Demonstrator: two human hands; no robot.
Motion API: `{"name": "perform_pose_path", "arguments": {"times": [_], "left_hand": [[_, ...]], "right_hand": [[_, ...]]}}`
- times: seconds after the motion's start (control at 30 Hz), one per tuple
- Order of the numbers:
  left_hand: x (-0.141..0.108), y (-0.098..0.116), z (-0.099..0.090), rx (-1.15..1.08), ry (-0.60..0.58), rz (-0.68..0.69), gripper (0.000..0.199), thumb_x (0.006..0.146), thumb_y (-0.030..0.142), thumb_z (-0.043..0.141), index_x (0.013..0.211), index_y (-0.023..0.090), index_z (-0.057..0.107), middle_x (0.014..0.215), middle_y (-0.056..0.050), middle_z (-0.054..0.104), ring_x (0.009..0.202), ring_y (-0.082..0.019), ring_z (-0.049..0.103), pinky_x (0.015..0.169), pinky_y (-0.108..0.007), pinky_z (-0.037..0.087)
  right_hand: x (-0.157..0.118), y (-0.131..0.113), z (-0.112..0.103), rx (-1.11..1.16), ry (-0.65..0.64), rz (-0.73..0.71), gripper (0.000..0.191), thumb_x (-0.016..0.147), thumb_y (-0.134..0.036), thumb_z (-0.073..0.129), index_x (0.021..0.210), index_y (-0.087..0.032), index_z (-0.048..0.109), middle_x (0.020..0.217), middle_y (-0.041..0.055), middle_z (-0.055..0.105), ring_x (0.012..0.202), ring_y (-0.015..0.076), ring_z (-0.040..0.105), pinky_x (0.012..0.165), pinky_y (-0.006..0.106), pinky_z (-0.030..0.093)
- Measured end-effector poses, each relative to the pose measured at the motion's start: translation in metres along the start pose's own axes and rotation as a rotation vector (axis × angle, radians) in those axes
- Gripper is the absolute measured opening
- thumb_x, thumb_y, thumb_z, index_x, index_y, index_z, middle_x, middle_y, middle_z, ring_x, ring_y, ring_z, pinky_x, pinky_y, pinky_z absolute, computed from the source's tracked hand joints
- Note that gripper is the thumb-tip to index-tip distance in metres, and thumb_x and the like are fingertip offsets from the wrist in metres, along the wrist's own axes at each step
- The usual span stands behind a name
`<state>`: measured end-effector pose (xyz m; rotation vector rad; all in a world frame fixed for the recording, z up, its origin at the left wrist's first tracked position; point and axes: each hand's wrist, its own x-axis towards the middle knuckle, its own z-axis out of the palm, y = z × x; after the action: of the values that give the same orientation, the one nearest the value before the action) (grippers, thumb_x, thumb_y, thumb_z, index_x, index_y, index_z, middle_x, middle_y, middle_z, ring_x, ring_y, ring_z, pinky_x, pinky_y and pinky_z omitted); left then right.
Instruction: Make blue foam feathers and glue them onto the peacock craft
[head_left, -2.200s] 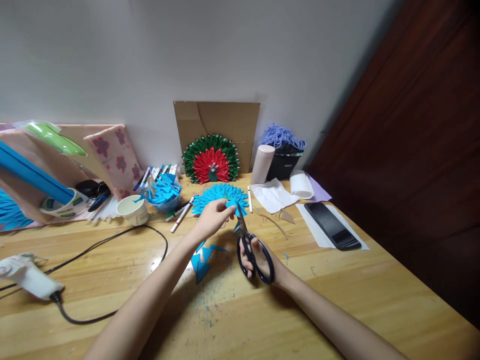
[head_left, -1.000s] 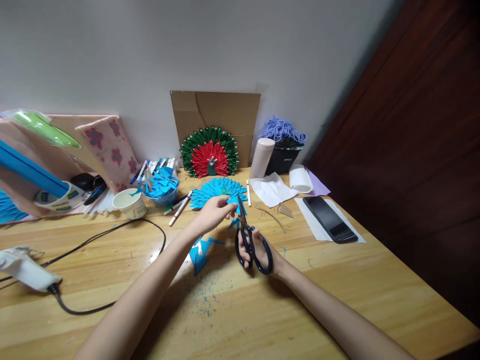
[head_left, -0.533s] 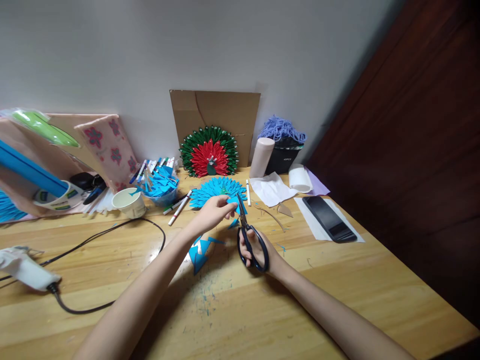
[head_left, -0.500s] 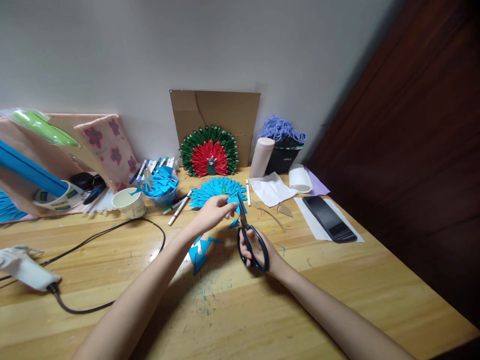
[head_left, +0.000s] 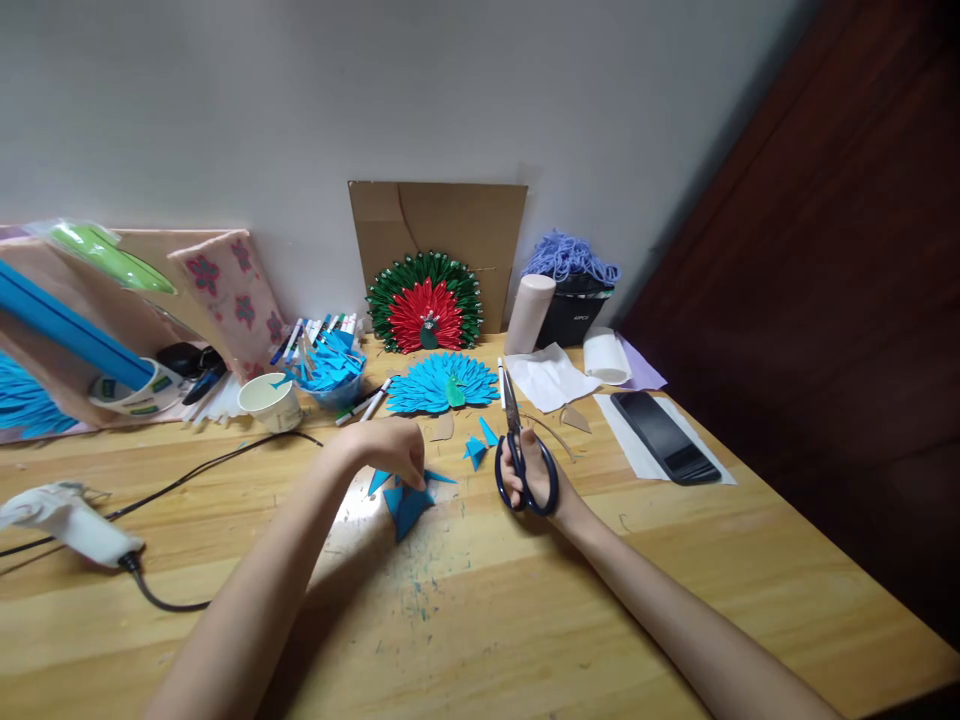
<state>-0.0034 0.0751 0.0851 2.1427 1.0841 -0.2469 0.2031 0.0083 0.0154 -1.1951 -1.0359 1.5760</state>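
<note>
On the right, a black phone (head_left: 666,438) lying on white paper (head_left: 627,448). Farther back, a pale pink tumbler (head_left: 529,316) upright beside a black container (head_left: 573,320) topped with purple yarn (head_left: 566,260). At near left, a white glue gun (head_left: 82,522) with a black cord (head_left: 161,602). At far center, brown cardboard (head_left: 450,218) against a gray wall (head_left: 300,110).

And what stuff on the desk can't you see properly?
In the head view:
- Whether the left hand is pinching a blue piece: its own fingers hide that.
- The tip of the white corded tool: cut off by the left edge.
- Part of the black cable: behind the left forearm.
- The writing on the black box: too small.
</note>
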Motion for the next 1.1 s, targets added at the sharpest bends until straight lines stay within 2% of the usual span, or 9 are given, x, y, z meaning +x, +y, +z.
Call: {"name": "perform_pose_path", "arguments": {"times": [0.13, 0.2, 0.33, 0.5, 0.7, 0.83, 0.93, 1.03, 1.1], "left_hand": [[0.022, 0.015, 0.022, 0.034, 0.416, -0.001, 0.023, 0.066, 0.038, 0.063, 0.08, 0.02, 0.069, 0.075, -0.005, 0.067, 0.068, -0.02, 0.059, 0.058, -0.025, 0.039], [0.037, 0.022, 0.038, 0.014, 0.527, 0.092, 0.036, 0.072, 0.036, 0.06, 0.104, 0.019, 0.062, 0.092, -0.008, 0.065, 0.079, -0.021, 0.059, 0.065, -0.026, 0.041], [0.06, 0.023, 0.062, 0.08, 0.574, 0.219, 0.041, 0.074, 0.022, 0.061, 0.114, 0.022, 0.057, 0.097, -0.008, 0.059, 0.093, -0.022, 0.055, 0.078, -0.03, 0.041], [0.073, 0.017, 0.072, -0.014, 0.597, 0.223, 0.015, 0.079, 0.016, 0.052, 0.085, 0.016, 0.066, 0.085, -0.007, 0.058, 0.082, -0.018, 0.056, 0.074, -0.027, 0.042], [0.08, 0.015, 0.086, 0.035, 0.621, 0.215, 0.014, 0.081, 0.016, 0.046, 0.076, 0.015, 0.058, 0.084, -0.007, 0.057, 0.077, -0.018, 0.053, 0.069, -0.028, 0.041], [0.064, 0.014, 0.059, -0.076, 0.739, 0.23, 0.014, 0.084, 0.016, 0.041, 0.077, 0.017, 0.053, 0.082, -0.006, 0.058, 0.078, -0.016, 0.053, 0.07, -0.027, 0.041], [0.024, 0.003, 0.008, -0.114, 1.065, 0.127, 0.014, 0.085, 0.023, 0.043, 0.078, 0.018, 0.054, 0.082, -0.005, 0.059, 0.077, -0.017, 0.054, 0.072, -0.028, 0.041], [-0.019, -0.026, -0.033, -0.046, 1.504, -0.093, 0.019, 0.085, 0.029, 0.043, 0.083, 0.017, 0.057, 0.086, -0.007, 0.059, 0.082, -0.018, 0.055, 0.076, -0.029, 0.041], [-0.035, -0.052, -0.044, -0.018, 1.606, -0.253, 0.021, 0.085, 0.029, 0.043, 0.088, 0.017, 0.059, 0.09, -0.008, 0.06, 0.081, -0.019, 0.057, 0.077, -0.03, 0.042]], "right_hand": [[0.003, -0.002, -0.004, -0.002, 0.1, -0.093, 0.068, 0.052, -0.087, 0.037, 0.064, -0.02, 0.039, 0.033, -0.01, 0.037, 0.023, 0.0053, 0.037, 0.026, 0.016, 0.031], [0.005, -0.001, -0.006, 0.0, 0.119, -0.119, 0.068, 0.054, -0.087, 0.037, 0.064, -0.02, 0.04, 0.034, -0.0099, 0.037, 0.023, 0.0054, 0.036, 0.025, 0.016, 0.031], [0.008, -0.001, -0.008, 0.002, 0.136, -0.151, 0.067, 0.056, -0.086, 0.036, 0.064, -0.02, 0.04, 0.034, -0.0098, 0.037, 0.023, 0.0058, 0.036, 0.025, 0.016, 0.032], [0.007, -0.002, -0.008, 0.022, 0.135, -0.148, 0.068, 0.053, -0.087, 0.037, 0.063, -0.02, 0.04, 0.033, -0.0098, 0.037, 0.022, 0.0059, 0.036, 0.025, 0.016, 0.03], [0.007, 0.0, -0.008, 0.006, 0.122, -0.15, 0.067, 0.054, -0.086, 0.037, 0.062, -0.02, 0.04, 0.034, -0.0091, 0.037, 0.023, 0.0061, 0.037, 0.026, 0.017, 0.03], [0.006, 0.003, -0.008, -0.003, 0.095, -0.144, 0.066, 0.056, -0.086, 0.037, 0.064, -0.02, 0.04, 0.036, -0.009, 0.037, 0.025, 0.0063, 0.037, 0.027, 0.017, 0.032], [0.006, 0.006, -0.009, -0.026, 0.058, -0.149, 0.065, 0.056, -0.085, 0.039, 0.065, -0.021, 0.039, 0.037, -0.009, 0.037, 0.026, 0.0068, 0.037, 0.028, 0.018, 0.032], [0.006, 0.011, -0.01, -0.087, 0.053, -0.179, 0.061, 0.06, -0.082, 0.04, 0.066, -0.021, 0.04, 0.039, -0.0079, 0.038, 0.028, 0.0078, 0.037, 0.03, 0.02, 0.032], [0.005, 0.013, -0.011, -0.177, 0.076, -0.198, 0.058, 0.065, -0.079, 0.04, 0.067, -0.021, 0.041, 0.04, -0.0076, 0.038, 0.03, 0.0084, 0.037, 0.032, 0.021, 0.033]]}}
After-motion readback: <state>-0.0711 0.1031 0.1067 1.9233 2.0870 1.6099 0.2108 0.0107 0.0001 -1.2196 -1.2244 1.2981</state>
